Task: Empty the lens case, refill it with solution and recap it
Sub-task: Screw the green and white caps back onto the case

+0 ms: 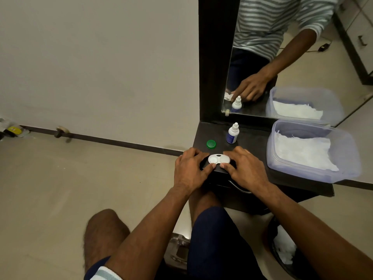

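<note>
While both forearms reach forward, the hands (218, 168) pinch the white lens case (219, 159) from either side.

a plain off-white wall (96, 63) meets a beige tiled floor (60, 188) along a dark skirting strip (113, 141). at the right, a dark tabletop (252, 142) stands under a mirror (302, 63) in a dark frame (216, 57). the light is dim and even.
</note>
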